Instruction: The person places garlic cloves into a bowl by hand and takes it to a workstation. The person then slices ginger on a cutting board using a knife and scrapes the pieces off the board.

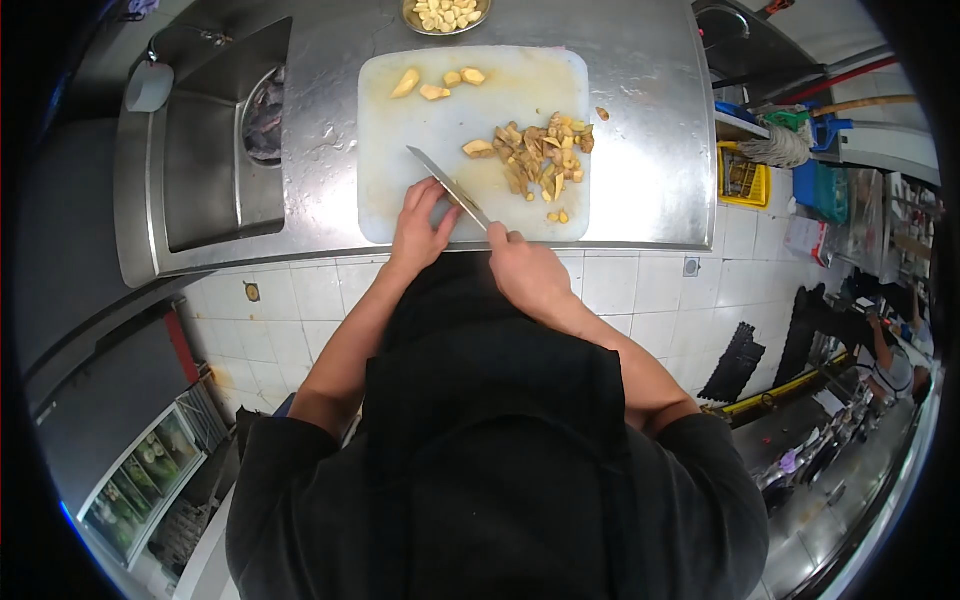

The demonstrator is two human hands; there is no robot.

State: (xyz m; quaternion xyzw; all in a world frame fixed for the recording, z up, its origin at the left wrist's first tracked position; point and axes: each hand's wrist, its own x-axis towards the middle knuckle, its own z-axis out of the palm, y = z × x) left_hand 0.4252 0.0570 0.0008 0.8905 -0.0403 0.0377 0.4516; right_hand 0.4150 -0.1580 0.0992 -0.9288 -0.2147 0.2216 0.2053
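Observation:
My right hand (pixel 528 268) is wrapped round the handle of a kitchen knife (pixel 440 172), its blade slanting up and left over the white cutting board (pixel 400 130). Just left of the blade, my left hand (pixel 420 225) has its fingers curled on a piece of ginger (pixel 458 196), which the blade and fingers partly cover. A heap of brown ginger trimmings (pixel 540 155) lies on the board's right side. Several peeled yellow ginger pieces (pixel 434 92) are spread along its far left part. One larger cut piece (pixel 478 149) sits at the heap's left edge.
Beyond the board stands a metal bowl (pixel 446 14) of peeled garlic cloves. A sink (pixel 205 170) is set into the steel counter (pixel 650 150) at left, with a round container (pixel 264 115) of dark contents in it. Far right, a person (pixel 890 372) is at another counter.

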